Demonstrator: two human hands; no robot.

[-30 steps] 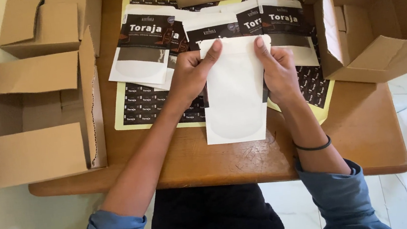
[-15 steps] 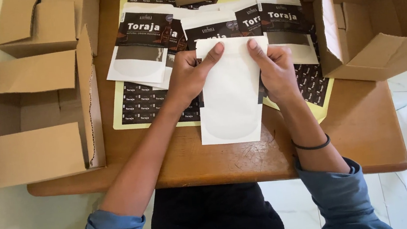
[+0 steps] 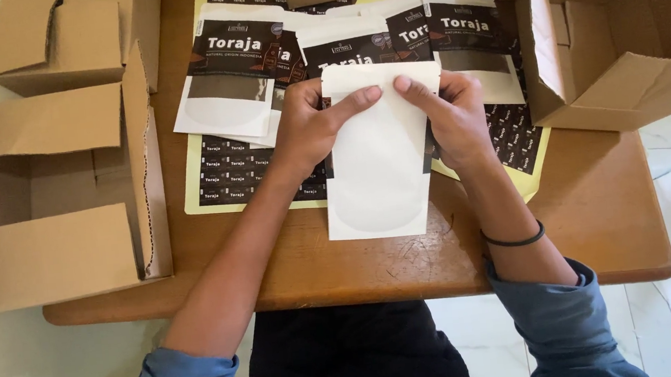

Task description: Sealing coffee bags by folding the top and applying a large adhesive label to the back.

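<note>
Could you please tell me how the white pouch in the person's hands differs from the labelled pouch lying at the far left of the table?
The held pouch shows a plain white face with no label; the left pouch carries a black label across its top. The held pouch is gripped near its top edge by the left hand and right hand; the left pouch lies untouched on the sticker sheet. Both are white, flat and about the same shape.
</note>
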